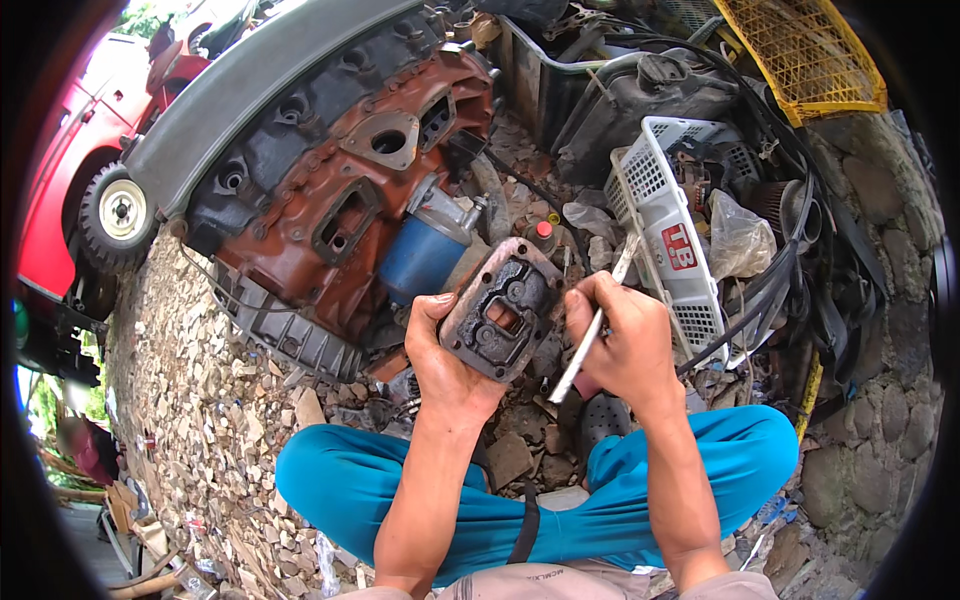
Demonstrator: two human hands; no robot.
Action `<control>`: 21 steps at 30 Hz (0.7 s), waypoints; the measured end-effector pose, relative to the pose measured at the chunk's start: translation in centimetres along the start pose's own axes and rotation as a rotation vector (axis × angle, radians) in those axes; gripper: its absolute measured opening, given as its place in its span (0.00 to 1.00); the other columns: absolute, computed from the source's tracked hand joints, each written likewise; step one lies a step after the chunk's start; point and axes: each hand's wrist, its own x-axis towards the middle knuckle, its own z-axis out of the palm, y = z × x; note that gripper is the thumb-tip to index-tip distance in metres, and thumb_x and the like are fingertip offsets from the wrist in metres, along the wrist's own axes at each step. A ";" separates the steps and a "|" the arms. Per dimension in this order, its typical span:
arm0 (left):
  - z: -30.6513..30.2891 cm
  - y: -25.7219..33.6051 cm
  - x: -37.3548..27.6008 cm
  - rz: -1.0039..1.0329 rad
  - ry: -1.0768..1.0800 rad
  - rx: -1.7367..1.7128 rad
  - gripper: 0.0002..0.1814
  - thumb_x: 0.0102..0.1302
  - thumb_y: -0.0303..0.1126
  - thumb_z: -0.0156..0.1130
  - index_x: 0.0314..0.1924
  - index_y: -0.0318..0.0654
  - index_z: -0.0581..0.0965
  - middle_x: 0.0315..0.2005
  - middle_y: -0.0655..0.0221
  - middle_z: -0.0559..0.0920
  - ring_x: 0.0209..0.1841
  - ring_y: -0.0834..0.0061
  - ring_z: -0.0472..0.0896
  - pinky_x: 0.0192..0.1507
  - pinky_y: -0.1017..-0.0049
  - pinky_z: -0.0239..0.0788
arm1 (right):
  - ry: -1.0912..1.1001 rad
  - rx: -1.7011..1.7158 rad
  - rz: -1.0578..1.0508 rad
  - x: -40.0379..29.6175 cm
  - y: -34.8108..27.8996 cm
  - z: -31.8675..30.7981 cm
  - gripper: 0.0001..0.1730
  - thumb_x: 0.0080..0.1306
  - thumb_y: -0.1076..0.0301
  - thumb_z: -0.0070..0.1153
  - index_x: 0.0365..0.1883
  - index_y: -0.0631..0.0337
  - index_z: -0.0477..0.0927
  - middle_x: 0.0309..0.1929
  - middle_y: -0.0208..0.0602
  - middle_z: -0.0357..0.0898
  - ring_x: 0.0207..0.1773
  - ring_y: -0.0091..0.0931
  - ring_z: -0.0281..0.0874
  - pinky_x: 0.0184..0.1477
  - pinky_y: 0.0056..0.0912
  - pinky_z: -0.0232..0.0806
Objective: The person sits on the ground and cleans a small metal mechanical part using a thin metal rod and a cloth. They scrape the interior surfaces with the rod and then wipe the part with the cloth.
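Note:
My left hand (450, 356) grips the lower left edge of a metal engine part (499, 319), a rectangular flanged cover with bolt holes and a small window in its dark, grimy face. To the right of it, my right hand (626, 341) is closed around a thin whitish stick-like tool (592, 341), whose lower end points down and left, apart from the part. Its exact kind cannot be told. Behind both hands stands a reddish-brown engine block (300, 240) with a blue canister filter (424, 259) on its side.
A white plastic crate (679, 255) with parts and a plastic bag stands at right, beside black hoses and a stone wall (862, 300). A dark plastic tank (645, 101) and yellow mesh crate (806, 56) lie beyond. Gravel (202, 405) covers the left; a red vehicle (67, 172) and a person (94, 450) are farther off.

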 end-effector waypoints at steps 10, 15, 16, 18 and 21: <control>-0.6 0.2 -0.1 -0.012 -0.001 -0.139 0.31 0.61 0.51 0.50 0.58 0.38 0.78 0.51 0.60 0.83 0.52 0.61 0.82 0.56 0.59 0.75 | 0.010 0.377 0.108 -0.5 -1.3 0.6 0.26 0.78 0.51 0.46 0.65 0.60 0.73 0.24 0.35 0.79 0.27 0.22 0.77 0.32 0.27 0.70; 0.0 0.3 -0.2 0.071 0.007 -0.075 0.33 0.61 0.51 0.52 0.63 0.40 0.75 0.53 0.60 0.82 0.56 0.60 0.81 0.59 0.56 0.74 | 0.116 0.486 0.298 0.0 -2.3 -1.0 0.53 0.68 0.22 0.27 0.67 0.61 0.74 0.18 0.24 0.65 0.20 0.15 0.59 0.24 0.23 0.53; 0.3 0.1 -0.3 0.073 -0.003 -0.081 0.34 0.61 0.51 0.51 0.63 0.40 0.74 0.54 0.59 0.82 0.56 0.59 0.81 0.60 0.56 0.74 | 0.122 0.524 0.259 0.0 -2.0 -1.0 0.50 0.70 0.24 0.30 0.64 0.63 0.76 0.21 0.26 0.68 0.21 0.16 0.62 0.24 0.22 0.55; 0.7 0.1 -0.4 0.079 -0.025 -0.093 0.35 0.63 0.53 0.51 0.65 0.39 0.72 0.55 0.58 0.81 0.56 0.58 0.81 0.61 0.56 0.74 | 0.075 0.660 0.246 0.0 -2.1 -1.2 0.41 0.73 0.34 0.40 0.58 0.65 0.81 0.24 0.31 0.72 0.24 0.17 0.67 0.26 0.23 0.59; -0.6 0.2 0.1 0.093 -0.075 -0.050 0.36 0.65 0.55 0.50 0.65 0.37 0.71 0.56 0.55 0.80 0.56 0.55 0.81 0.62 0.55 0.72 | -0.037 0.850 0.283 -0.5 -3.3 -1.2 0.21 0.72 0.56 0.59 0.52 0.66 0.84 0.28 0.37 0.80 0.30 0.20 0.76 0.32 0.26 0.68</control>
